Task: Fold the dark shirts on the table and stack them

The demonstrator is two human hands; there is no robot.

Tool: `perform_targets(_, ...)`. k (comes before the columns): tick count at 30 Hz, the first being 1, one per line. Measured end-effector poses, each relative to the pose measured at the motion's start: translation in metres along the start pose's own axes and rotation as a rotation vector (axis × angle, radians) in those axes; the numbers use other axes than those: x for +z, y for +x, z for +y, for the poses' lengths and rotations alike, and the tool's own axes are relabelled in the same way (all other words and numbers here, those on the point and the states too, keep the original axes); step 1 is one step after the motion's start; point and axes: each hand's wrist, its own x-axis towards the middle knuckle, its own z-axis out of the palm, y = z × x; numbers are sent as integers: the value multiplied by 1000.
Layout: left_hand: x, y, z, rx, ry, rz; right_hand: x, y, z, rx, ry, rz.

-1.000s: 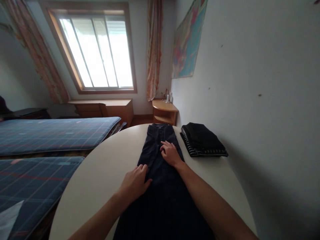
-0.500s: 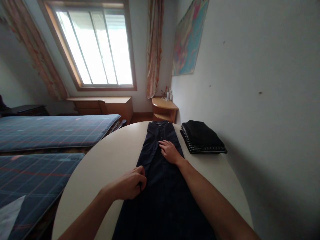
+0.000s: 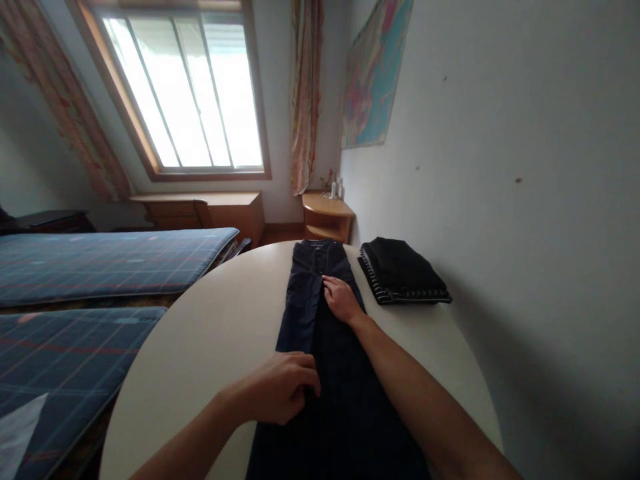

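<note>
A dark navy garment (image 3: 345, 373) with buttons near its collar lies lengthwise on the round white table (image 3: 215, 320), its sides folded inward. My left hand (image 3: 295, 387) is over the garment's left side, its fingers curled and pressed together at the cloth; what they pinch is too dark to make out. Higher up, beside the button strip, my right hand (image 3: 341, 299) rests with its fingers on the fabric, flat and holding nothing. A stack of folded black clothes (image 3: 403, 270), with striped edges showing, sits to the right of the collar.
Two beds with plaid mattresses (image 3: 115, 263) stand to the left of the table. Beyond it are a wooden desk (image 3: 230, 200), a corner shelf (image 3: 327, 205) with small items, and a window. A wall runs close along the right.
My left hand has moved right and slightly toward me, and the garment's left edge has shifted inward. My right hand has hardly moved. The view has shifted slightly.
</note>
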Motion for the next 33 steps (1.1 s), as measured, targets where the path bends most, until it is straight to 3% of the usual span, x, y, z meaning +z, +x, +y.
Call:
perform_targets(9, 10, 11, 15, 64, 45, 27, -1, 0, 0, 33, 31, 6)
perform_targets(15, 24, 15, 21, 151, 94, -37, 0, 0, 2, 50, 42, -12)
perform_targets(23, 27, 19, 20, 166, 44, 14, -4, -1, -1, 58, 76, 36)
perform_targets(33, 26, 16, 15, 107, -19, -64, -2, 0, 2, 96, 94, 67)
